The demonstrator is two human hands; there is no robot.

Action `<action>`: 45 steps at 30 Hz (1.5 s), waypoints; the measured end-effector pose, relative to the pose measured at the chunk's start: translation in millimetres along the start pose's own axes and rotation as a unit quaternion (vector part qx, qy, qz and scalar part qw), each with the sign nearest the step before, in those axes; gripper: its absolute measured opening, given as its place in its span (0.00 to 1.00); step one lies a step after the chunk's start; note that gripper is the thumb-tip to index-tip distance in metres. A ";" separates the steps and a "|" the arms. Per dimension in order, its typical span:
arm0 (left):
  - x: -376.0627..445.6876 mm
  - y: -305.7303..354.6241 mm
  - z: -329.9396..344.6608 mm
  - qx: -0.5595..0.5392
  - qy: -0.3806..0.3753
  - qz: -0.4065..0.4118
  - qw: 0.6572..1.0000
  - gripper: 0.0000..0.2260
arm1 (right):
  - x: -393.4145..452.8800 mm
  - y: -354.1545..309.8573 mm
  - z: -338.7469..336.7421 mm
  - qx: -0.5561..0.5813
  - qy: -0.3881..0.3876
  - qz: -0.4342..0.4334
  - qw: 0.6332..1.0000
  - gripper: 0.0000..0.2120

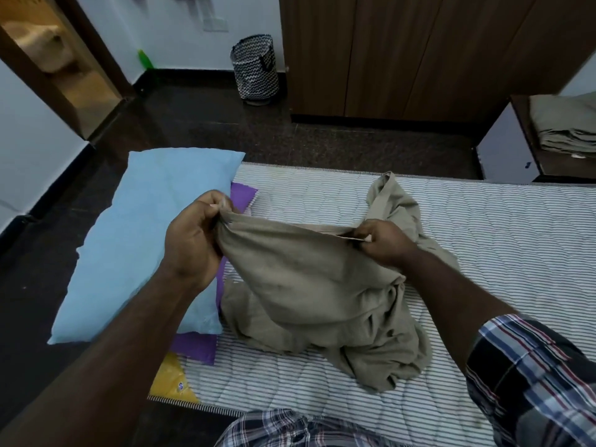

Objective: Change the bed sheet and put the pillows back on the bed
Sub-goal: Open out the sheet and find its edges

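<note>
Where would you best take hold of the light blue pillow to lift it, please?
Grip the light blue pillow along its long right edge, beside the purple cloth, coming from the mattress side. It lies flat and bare. Both hands, left hand and right hand, currently pinch the beige cloth.

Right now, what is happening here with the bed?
A person is holding the edge of a beige cloth, maybe a pillow cover, stretched between the left hand and the right hand. The striped mattress is bare. A light blue pillow lies at its left side, and folded beige linen waits on a shelf.
</note>
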State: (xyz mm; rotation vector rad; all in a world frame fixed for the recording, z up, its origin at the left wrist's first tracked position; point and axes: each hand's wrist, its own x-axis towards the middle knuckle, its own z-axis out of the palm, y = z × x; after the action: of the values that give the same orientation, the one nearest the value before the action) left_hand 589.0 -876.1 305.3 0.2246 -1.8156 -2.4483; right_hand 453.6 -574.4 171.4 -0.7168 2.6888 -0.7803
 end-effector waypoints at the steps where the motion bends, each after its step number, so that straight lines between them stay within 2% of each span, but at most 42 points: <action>1: 5.2 -3.3 -6.1 -0.010 0.024 -0.003 1.000 0.13 | -2.8 4.0 -6.6 -0.003 0.021 0.013 1.000 0.12; 4: 33.3 -12.4 -19.2 -0.039 0.108 -0.035 0.993 0.18 | -12.4 14.9 -29.8 -0.038 0.085 0.053 0.994 0.11; 6: 63.1 -16.4 -17.5 -0.023 0.159 -0.067 0.985 0.16 | -18.5 17.9 -54.4 -0.074 0.125 0.068 0.987 0.10; 8: 98.7 -13.5 -1.9 0.013 0.163 -0.086 0.983 0.12 | -20.3 16.5 -92.4 -0.106 0.163 0.076 0.978 0.08; 9: 118.4 -5.6 10.9 0.036 0.149 -0.074 0.985 0.12 | -20.7 12.5 -118.3 -0.125 0.178 0.082 0.973 0.08; 11: 155.0 29.9 45.6 0.095 0.124 0.012 0.988 0.12 | -21.7 -4.3 -180.7 -0.164 0.246 0.084 0.952 0.10; 13: 180.6 78.7 83.0 0.169 0.145 0.140 0.965 0.10 | -30.9 -32.2 -250.8 -0.184 0.381 0.062 0.904 0.12; 15: 187.4 120.1 112.8 0.202 0.166 0.260 0.930 0.10 | -46.8 -60.1 -304.6 -0.178 0.566 0.006 0.805 0.12; 16: 188.8 130.6 123.2 0.212 0.172 0.300 0.914 0.10 | -55.0 -71.2 -314.1 -0.176 0.628 -0.019 0.758 0.12; 17: 193.2 131.0 129.6 0.227 0.175 0.318 0.904 0.09 | -60.8 -78.3 -305.0 -0.201 0.631 -0.010 0.750 0.10; 18: 196.8 124.3 132.8 0.249 0.165 0.304 0.905 0.08 | -61.8 -78.4 -280.0 -0.244 0.565 0.019 0.788 0.09; 19: 202.7 109.1 127.1 0.292 0.154 0.264 0.906 0.08 | -62.0 -74.8 -243.1 -0.268 0.430 0.072 0.859 0.10; 20: 205.3 92.1 117.8 0.326 0.132 0.216 0.911 0.09 | -63.0 -64.7 -202.9 -0.269 0.262 0.125 0.918 0.11; 21: 204.6 74.7 106.3 0.344 0.119 0.174 0.915 0.09 | -68.1 -57.3 -174.1 -0.260 0.133 0.161 0.943 0.12; 22: 205.1 65.4 95.7 0.352 0.122 0.150 0.916 0.10 | -73.8 -52.8 -167.1 -0.245 0.121 0.163 0.948 0.12; 23: 204.3 66.8 90.6 0.362 0.129 0.146 0.911 0.10 | -74.4 -52.4 -178.3 -0.218 0.185 0.162 0.944 0.12; 24: 200.5 76.8 91.0 0.375 0.144 0.164 0.901 0.10 | -72.8 -53.3 -200.8 -0.199 0.296 0.153 0.922 0.13; 25: 199.5 91.5 94.6 0.379 0.157 0.199 0.890 0.09 | -71.8 -65.8 -231.6 -0.195 0.425 0.129 0.875 0.13; 26: 197.1 106.4 100.9 0.365 0.164 0.243 0.884 0.10 | -72.3 -83.1 -259.9 -0.192 0.547 0.074 0.811 0.13; 27: 194.7 121.0 107.6 0.332 0.170 0.272 0.887 0.11 | -74.3 -102.0 -278.8 -0.183 0.629 0.025 0.755 0.13; 28: 190.4 131.3 111.3 0.301 0.178 0.296 0.889 0.13 | -72.4 -113.4 -282.5 -0.180 0.660 0.004 0.730 0.14; 29: 186.8 134.3 109.9 0.288 0.185 0.309 0.887 0.13 | -69.5 -114.1 -267.7 -0.211 0.631 0.016 0.746 0.14; 30: 182.9 131.4 106.6 0.292 0.189 0.304 0.887 0.13 | -65.3 -104.2 -238.5 -0.253 0.543 0.042 0.800 0.14; 32: 180.3 111.1 90.7 0.322 0.188 0.245 0.895 0.10 | -68.6 -85.7 -165.4 -0.228 0.267 0.149 0.924 0.11; 33: 178.8 99.7 82.6 0.349 0.191 0.209 0.893 0.09 | -74.7 -78.5 -152.7 -0.188 0.201 0.166 0.947 0.11; 34: 179.1 89.1 75.6 0.369 0.190 0.185 0.891 0.11 | -78.7 -75.8 -160.2 -0.154 0.223 0.173 0.947 0.12; 35: 180.2 81.5 72.5 0.375 0.184 0.177 0.891 0.11 | -78.8 -74.2 -180.7 -0.134 0.295 0.184 0.928 0.13; 37: 180.2 80.9 78.6 0.364 0.156 0.203 0.896 0.11 | -83.4 -86.2 -234.4 -0.164 0.509 0.121 0.836 0.14; 38: 179.4 85.8 84.4 0.350 0.143 0.220 0.899 0.10 | -87.7 -95.4 -250.9 -0.164 0.581 0.066 0.795 0.14; 39: 179.2 91.8 88.9 0.331 0.142 0.240 0.901 0.09 | -89.6 -100.1 -255.1 -0.158 0.602 0.031 0.782 0.14; 40: 179.9 96.3 91.0 0.314 0.148 0.252 0.904 0.08 | -89.2 -99.1 -244.4 -0.149 0.569 0.036 0.808 0.14; 41: 181.0 97.6 90.1 0.296 0.162 0.248 0.908 0.08 | -89.2 -95.7 -223.7 -0.128 0.481 0.069 0.864 0.14; 42: 182.0 95.5 86.3 0.282 0.183 0.229 0.914 0.09 | -92.4 -90.4 -199.3 -0.095 0.357 0.123 0.921 0.13; 43: 182.8 92.1 81.1 0.279 0.204 0.199 0.917 0.10 | -96.8 -83.4 -178.6 -0.061 0.267 0.153 0.949 0.12; 44: 183.4 88.1 76.9 0.269 0.217 0.175 0.922 0.11 | -99.1 -77.6 -169.3 -0.026 0.251 0.154 0.955 0.11; 45: 183.9 84.5 76.2 0.246 0.230 0.161 0.928 0.10 | -99.8 -75.8 -168.7 0.006 0.276 0.144 0.950 0.11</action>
State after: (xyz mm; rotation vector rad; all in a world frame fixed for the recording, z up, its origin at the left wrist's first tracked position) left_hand 393.3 -857.4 395.5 0.4468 -2.0027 -1.5296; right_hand 506.2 -505.1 362.7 -0.0863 3.1663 -1.0370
